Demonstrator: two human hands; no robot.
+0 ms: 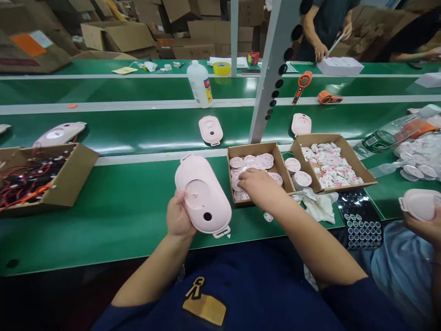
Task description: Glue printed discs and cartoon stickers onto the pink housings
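My left hand (178,217) grips a pink oval plastic shell (203,193) from its left side, holding it above the green table with its round recess and a small dark hole facing me. My right hand (257,184) reaches into a small cardboard box (260,148) of pink-and-white round discs (257,161); its fingers are curled down among the discs and hidden at the tips.
A second box (358,158) of small printed pieces sits to the right, with a white cloth (319,204) and a black sticker sheet (360,220) in front. A box of red wires (34,179) stands at left. More pink shells (211,129) lie on the conveyor. Another person's hand (422,220) holds a shell at right.
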